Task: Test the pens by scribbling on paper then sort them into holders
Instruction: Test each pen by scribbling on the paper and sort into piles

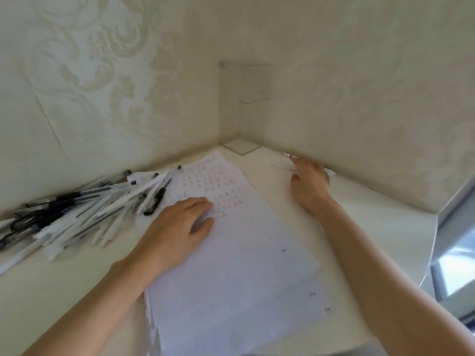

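Pressed the paper (231, 265) flat under the straight-fingered left hand (177, 222), laid the right hand (311, 183) over white pens (281, 167) far right by the wall (359, 111), grip indiscernible; judged sorting, next requiring a fresh pen from the left pile (84, 209).

We see thin, matt white paper (231, 265) lying on a smooth cream tabletop (267, 181) with a soft sheen. The pens (77, 209) look plastic, with white and dark barrels. The holder (244, 98) appears to be clear glossy plastic, and the wallpaper (102, 73) is embossed and faintly lustrous.
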`<action>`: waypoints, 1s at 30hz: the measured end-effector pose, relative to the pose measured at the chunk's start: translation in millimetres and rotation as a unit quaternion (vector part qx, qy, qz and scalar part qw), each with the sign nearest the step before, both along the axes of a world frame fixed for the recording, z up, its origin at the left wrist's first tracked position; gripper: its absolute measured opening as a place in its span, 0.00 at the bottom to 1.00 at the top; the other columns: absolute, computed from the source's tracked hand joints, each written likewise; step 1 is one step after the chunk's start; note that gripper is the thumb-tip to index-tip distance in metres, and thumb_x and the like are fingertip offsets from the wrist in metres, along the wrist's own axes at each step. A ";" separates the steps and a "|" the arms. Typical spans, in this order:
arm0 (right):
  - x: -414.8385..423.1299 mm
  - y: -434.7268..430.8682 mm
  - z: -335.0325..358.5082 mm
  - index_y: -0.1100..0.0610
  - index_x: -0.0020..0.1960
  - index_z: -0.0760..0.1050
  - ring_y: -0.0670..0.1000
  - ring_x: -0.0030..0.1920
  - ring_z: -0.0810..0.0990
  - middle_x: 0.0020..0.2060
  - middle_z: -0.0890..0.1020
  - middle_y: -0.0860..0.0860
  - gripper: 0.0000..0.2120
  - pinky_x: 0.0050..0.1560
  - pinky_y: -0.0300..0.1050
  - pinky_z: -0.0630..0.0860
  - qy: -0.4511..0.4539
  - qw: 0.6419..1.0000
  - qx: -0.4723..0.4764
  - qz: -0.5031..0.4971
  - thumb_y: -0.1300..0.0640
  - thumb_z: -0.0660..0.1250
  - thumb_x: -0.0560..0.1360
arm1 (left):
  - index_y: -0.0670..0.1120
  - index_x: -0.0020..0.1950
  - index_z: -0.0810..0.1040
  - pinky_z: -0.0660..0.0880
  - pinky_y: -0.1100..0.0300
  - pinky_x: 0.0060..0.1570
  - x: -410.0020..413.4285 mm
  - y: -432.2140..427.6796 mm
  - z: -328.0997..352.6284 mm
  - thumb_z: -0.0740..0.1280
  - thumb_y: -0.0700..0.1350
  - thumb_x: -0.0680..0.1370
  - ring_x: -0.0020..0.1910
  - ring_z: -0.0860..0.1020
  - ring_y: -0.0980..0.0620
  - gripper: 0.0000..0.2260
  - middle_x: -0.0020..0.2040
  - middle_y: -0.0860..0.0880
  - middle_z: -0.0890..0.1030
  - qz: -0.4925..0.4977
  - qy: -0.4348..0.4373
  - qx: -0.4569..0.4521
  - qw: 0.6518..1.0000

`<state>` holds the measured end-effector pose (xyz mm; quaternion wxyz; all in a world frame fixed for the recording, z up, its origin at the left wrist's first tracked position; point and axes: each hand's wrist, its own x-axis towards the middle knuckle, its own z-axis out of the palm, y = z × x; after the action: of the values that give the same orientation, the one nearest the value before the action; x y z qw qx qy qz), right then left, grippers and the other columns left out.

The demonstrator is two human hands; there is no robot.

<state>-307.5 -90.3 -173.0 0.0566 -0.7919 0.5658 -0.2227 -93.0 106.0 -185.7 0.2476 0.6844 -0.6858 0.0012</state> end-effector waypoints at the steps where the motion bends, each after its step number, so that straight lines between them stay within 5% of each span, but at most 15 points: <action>1: -2.4 -2.3 -2.0 0.58 0.70 0.66 0.58 0.70 0.61 0.69 0.69 0.56 0.20 0.69 0.50 0.60 0.029 0.999 0.023 -0.004 0.60 0.55 0.78 | 0.49 0.67 0.72 0.57 0.69 0.63 0.7 0.1 -1.3 0.45 0.65 0.69 0.67 0.69 0.54 0.35 0.68 0.54 0.71 0.003 -0.004 0.004 1.000; 6: 1.1 -3.6 -7.5 0.56 0.67 0.69 0.60 0.66 0.64 0.64 0.69 0.58 0.17 0.68 0.51 0.57 0.063 0.998 -0.029 -0.014 0.55 0.56 0.79 | 0.48 0.67 0.73 0.59 0.67 0.63 0.2 -2.0 -3.2 0.52 0.58 0.73 0.66 0.69 0.54 0.27 0.68 0.54 0.71 0.004 -0.001 0.008 1.000; 12: 2.8 -3.4 -8.2 0.60 0.57 0.71 0.60 0.61 0.67 0.57 0.74 0.59 0.09 0.64 0.51 0.60 0.026 0.998 -0.058 0.001 0.56 0.58 0.80 | 0.48 0.66 0.73 0.63 0.62 0.63 0.6 -2.0 -2.9 0.44 0.64 0.69 0.64 0.69 0.54 0.35 0.66 0.55 0.72 -0.002 0.002 0.020 1.000; 17: 19.2 22.5 15.3 0.62 0.52 0.66 0.59 0.37 0.71 0.36 0.74 0.55 0.06 0.36 0.48 0.63 -0.164 0.969 -0.141 0.122 0.59 0.56 0.81 | 0.48 0.65 0.73 0.65 0.58 0.64 -0.1 -0.7 -1.2 0.45 0.63 0.70 0.64 0.70 0.53 0.33 0.65 0.54 0.73 0.000 0.010 0.021 1.000; 23: 47.6 60.3 23.8 0.56 0.44 0.63 0.52 0.28 0.72 0.24 0.71 0.46 0.32 0.45 0.44 0.62 -0.092 0.962 -0.197 0.164 0.26 0.53 0.66 | 0.47 0.61 0.76 0.69 0.56 0.60 0.1 0.4 1.2 0.50 0.58 0.74 0.60 0.73 0.53 0.25 0.61 0.53 0.76 0.004 0.023 0.022 0.999; 30: 54.8 62.1 8.9 0.57 0.46 0.63 0.56 0.27 0.76 0.21 0.73 0.48 0.26 0.46 0.45 0.62 -0.045 0.957 -0.214 0.191 0.33 0.53 0.67 | 0.47 0.61 0.76 0.70 0.55 0.58 -0.3 0.7 2.0 0.50 0.58 0.73 0.59 0.73 0.52 0.26 0.60 0.53 0.76 0.003 0.023 0.024 0.999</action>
<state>-252.7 -28.2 -164.1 -0.0473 -0.8682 0.3398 -0.3585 -93.3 106.7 -183.7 0.2467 0.6922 -0.6775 -0.0297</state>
